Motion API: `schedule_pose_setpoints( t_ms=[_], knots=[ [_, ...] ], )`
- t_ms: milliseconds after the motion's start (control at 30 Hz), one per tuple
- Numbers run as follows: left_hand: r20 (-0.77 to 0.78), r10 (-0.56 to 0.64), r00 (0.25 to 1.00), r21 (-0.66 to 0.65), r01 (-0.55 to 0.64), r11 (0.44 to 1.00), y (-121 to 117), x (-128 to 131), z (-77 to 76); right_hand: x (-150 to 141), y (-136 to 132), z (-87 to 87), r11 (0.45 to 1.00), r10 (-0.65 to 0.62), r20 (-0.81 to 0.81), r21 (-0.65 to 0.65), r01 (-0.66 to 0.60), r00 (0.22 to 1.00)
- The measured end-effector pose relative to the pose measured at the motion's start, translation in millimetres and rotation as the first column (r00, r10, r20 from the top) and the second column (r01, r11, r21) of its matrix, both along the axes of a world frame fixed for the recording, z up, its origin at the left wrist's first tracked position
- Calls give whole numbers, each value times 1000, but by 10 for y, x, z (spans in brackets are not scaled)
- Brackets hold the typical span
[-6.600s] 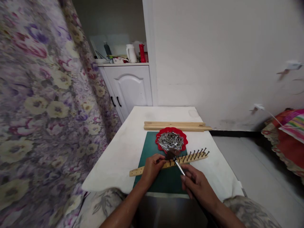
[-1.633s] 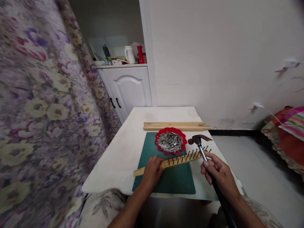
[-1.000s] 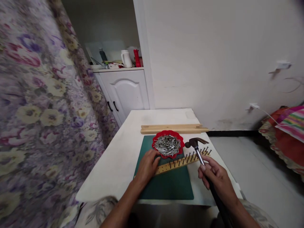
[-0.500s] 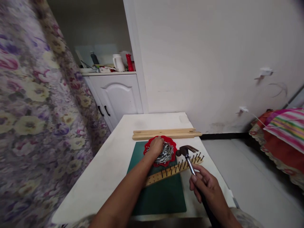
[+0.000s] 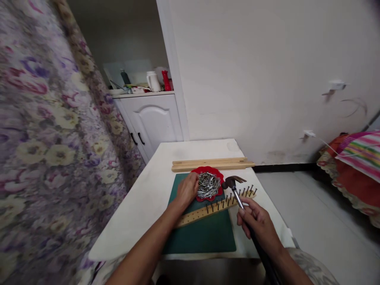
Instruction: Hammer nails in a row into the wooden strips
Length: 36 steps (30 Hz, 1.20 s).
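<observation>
A wooden strip (image 5: pixel 196 215) studded with a row of upright nails lies slanted across a green cutting mat (image 5: pixel 204 235) on a small white table (image 5: pixel 148 202). Behind it a red scalloped dish (image 5: pixel 218 174) holds a heap of loose nails (image 5: pixel 208 185). My left hand (image 5: pixel 187 191) rests at the dish's left rim, fingers curled together over the nails; what they pinch is hidden. My right hand (image 5: pixel 258 225) grips the handle of a hammer (image 5: pixel 234 185), whose dark head hovers just above the strip's right half.
Two long wooden battens (image 5: pixel 212 164) lie at the table's far edge by the white wall. A flowered curtain (image 5: pixel 53 130) hangs close on the left. A white cabinet (image 5: pixel 152 118) with bottles stands behind. Striped bedding (image 5: pixel 356 166) sits at the right, over grey floor.
My left hand left the nailed strip, reached into the red dish and has now drawn back to its left rim. The hammer was lifted off the strip and stays raised at the right.
</observation>
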<state>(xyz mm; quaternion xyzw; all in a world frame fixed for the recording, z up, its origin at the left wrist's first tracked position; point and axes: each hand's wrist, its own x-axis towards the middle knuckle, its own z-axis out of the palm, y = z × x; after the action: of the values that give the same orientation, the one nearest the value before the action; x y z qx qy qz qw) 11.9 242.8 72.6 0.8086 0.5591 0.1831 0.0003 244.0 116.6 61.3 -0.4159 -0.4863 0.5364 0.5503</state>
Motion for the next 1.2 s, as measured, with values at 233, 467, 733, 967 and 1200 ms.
schedule_pose_setpoints(
  t_ms=[233, 467, 733, 967, 1200],
  knots=[
    [377, -61, 924, -92, 103, 991, -646, -521, -127, -72, 5, -83, 1000, 19, 17, 4, -19, 1000],
    [440, -119, 890, -210, 231, 950, -681, -416, -297, -111, 22, -143, 1000, 10, 30, -18, -10, 999],
    [474, -123, 872, -164, 225, 961, -602, -222, -371, -109, 18, -97, 1000, -6, 30, -27, 7, 1000],
    [543, -68, 837, -176, 193, 965, -525, -206, -458, -102, 27, -108, 1000, -5, 14, -21, 6, 1000],
    [602, 88, 794, -301, 123, 946, -545, -168, -508, -118, 9, -92, 999, 9, 21, -32, -8, 1000]
  ],
)
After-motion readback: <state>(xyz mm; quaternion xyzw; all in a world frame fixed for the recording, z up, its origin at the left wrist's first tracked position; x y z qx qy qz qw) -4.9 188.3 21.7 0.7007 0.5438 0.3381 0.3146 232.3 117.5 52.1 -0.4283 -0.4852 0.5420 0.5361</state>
